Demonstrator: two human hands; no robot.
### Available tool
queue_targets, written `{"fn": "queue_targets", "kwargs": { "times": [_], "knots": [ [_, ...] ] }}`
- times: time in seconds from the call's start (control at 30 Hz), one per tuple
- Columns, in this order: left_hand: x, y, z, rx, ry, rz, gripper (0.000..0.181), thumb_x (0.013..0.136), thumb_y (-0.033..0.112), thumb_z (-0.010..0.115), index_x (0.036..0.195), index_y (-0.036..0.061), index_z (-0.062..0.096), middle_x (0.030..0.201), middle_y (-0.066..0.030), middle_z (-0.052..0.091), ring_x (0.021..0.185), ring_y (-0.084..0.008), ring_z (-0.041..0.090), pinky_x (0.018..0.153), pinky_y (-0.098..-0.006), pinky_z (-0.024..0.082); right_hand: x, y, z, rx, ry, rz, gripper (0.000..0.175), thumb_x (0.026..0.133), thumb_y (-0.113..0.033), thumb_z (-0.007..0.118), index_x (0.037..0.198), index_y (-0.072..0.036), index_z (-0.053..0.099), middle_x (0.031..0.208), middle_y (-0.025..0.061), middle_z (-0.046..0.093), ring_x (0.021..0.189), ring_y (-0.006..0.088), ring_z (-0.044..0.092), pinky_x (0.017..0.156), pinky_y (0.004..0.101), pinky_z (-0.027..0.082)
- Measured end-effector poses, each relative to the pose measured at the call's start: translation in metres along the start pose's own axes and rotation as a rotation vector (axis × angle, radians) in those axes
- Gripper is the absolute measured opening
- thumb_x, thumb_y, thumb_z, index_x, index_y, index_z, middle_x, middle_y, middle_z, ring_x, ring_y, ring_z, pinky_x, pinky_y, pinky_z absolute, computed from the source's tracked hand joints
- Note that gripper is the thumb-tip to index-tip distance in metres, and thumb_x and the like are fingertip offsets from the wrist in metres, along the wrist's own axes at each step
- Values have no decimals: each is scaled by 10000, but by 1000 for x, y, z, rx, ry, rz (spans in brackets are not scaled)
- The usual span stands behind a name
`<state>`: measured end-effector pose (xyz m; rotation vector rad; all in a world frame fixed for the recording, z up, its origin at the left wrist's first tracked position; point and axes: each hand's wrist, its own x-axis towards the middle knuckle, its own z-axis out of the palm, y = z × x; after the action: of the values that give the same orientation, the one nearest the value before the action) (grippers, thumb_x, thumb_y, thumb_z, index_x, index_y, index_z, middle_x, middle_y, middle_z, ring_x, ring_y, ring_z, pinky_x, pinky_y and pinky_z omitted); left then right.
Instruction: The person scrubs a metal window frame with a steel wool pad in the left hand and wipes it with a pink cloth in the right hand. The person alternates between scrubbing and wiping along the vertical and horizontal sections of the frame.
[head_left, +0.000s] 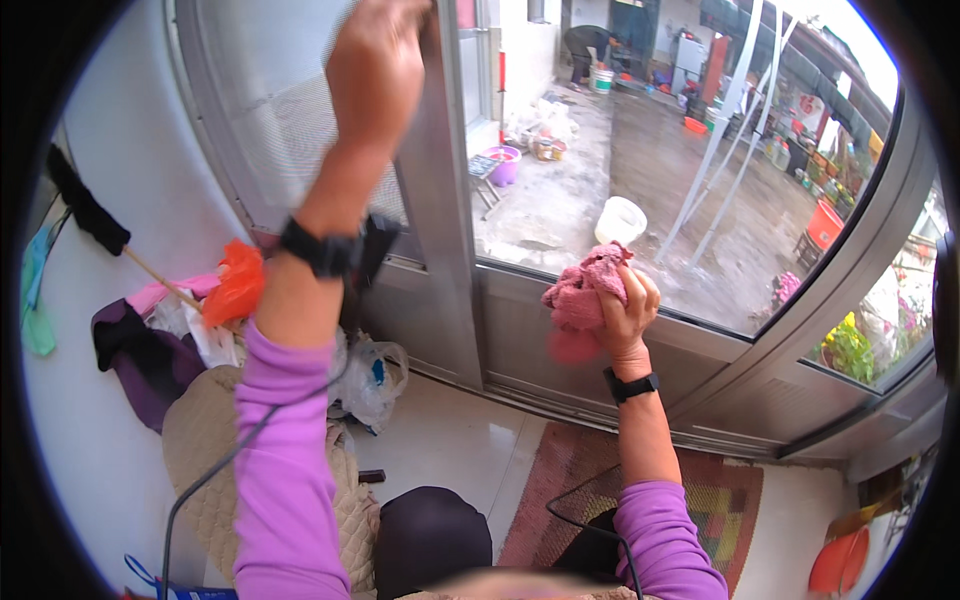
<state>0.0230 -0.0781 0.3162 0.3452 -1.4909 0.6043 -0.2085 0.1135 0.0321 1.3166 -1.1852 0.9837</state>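
In my right hand (634, 311) is a bunched pink cloth (589, 289), held against the lower part of a glass door pane (555, 217). A loose end of the cloth hangs down, blurred. My left hand (379, 75) is raised high, close to the upright metal door frame (454, 225) and a mesh screen (300, 120). Its fingers run into the top edge of the picture and are blurred, so whether they grip anything is unclear. Black bands circle both wrists, and a thin cable runs along each purple sleeve.
A woven mat (555, 480) lies on the tiled floor below the door. To the left are a quilted beige cover (202, 420), an orange plastic bag (236, 285) and a clear bag (375, 382). Beyond the glass, a white bucket (621, 219) stands in a yard where a person (589, 45) bends over.
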Motion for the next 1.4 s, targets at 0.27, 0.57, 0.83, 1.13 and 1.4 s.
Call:
{"fn": "queue_targets", "kwargs": {
  "times": [0.27,0.57,0.83,1.13,1.4],
  "knots": [
    [-35,6,-3,-23,64,134,179,849,16,707,1015,82,720,920,-101,672,846,-310,658,737,-399,535,0,0,0,19,10,-1,327,754,-233,752,1069,-163,705,1239,104,628,1093,303,608,949,441,456],
    [-116,26,-36,-235,-152,-51,232,807,-47,725,1010,67,717,904,-80,651,855,-271,657,752,-381,546,0,-3,-2,-10,-8,22,320,724,-241,756,1036,-184,712,1243,80,635,1111,285,606,924,402,439],
    [-2,4,3,-57,170,59,214,861,-13,675,1058,55,724,990,-99,707,906,-320,691,787,-364,546,-4,0,2,7,23,6,303,719,-237,754,1017,-210,707,1243,85,638,1107,283,616,910,404,451],
    [-53,10,3,-45,167,66,185,858,11,711,1025,86,741,902,-67,677,850,-265,658,762,-360,535,-6,-3,4,27,41,28,316,723,-213,755,1036,-212,711,1228,83,636,1098,284,612,911,403,457],
    [-160,41,-33,-252,-88,-154,244,818,-72,718,1024,58,724,925,-91,659,874,-271,651,781,-381,535,-1,-5,1,-8,23,33,294,729,-201,754,1020,-188,714,1235,72,635,1110,279,607,905,391,438]
  ]
}}
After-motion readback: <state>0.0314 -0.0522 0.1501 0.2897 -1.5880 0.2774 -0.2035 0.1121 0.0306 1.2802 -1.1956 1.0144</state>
